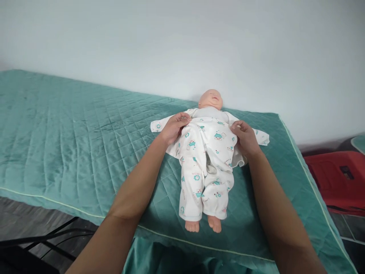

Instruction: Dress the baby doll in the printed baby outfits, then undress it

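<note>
A baby doll (pixel 210 99) lies on its back on a green quilted cover, head toward the wall and bare feet toward me. It wears a white printed long-sleeved top (pixel 160 125) and matching white printed pants (pixel 194 163), whose upper edge reaches high on its chest. My left hand (pixel 175 127) pinches the waistband at the left side of the chest. On the opposite side, my right hand (pixel 244 135) has its fingers closed on the same waistband. Part of the top's hem spreads out beside the pants under each hand. A gap shows at the crotch between the legs.
The green quilted cover (pixel 71 144) stretches far to the left along a pale wall (pixel 159 45). A red case-like object (pixel 333 179) stands beyond the right edge. Black metal bars (pixel 48 238) show below the front edge at left, above a dark floor.
</note>
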`<state>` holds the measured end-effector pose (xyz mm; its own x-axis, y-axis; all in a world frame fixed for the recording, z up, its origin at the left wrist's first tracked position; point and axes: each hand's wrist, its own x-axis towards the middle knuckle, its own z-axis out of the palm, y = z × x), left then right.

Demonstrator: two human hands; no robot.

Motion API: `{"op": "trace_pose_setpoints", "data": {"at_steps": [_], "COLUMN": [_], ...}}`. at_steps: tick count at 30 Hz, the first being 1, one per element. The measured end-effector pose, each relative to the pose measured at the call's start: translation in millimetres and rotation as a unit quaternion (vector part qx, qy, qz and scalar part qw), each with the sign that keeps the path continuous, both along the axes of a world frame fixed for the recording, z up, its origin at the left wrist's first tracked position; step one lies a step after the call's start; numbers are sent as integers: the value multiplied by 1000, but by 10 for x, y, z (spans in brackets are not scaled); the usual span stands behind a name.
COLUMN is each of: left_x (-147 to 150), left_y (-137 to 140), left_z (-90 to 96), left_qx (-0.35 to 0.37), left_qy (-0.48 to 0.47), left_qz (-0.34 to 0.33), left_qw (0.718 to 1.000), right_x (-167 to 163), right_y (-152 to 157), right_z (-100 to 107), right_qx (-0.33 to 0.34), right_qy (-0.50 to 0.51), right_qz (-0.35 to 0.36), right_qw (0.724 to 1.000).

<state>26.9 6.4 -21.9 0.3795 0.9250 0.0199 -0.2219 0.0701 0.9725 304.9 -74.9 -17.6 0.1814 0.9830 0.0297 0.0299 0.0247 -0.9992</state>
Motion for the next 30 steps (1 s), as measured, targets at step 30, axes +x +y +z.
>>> {"op": "trace_pose_setpoints", "data": {"at_steps": [30], "left_x": [-75], "left_y": [-60], "left_z": [20], "left_qx": [207], "left_qy": [412], "left_qz": [13], "left_qw": [887], "right_x": [-43], "right_y": [-171], "right_z": [6], "right_qx": [-87], "right_qy": [-479], "right_qz": [-25], "right_qw": [873]}}
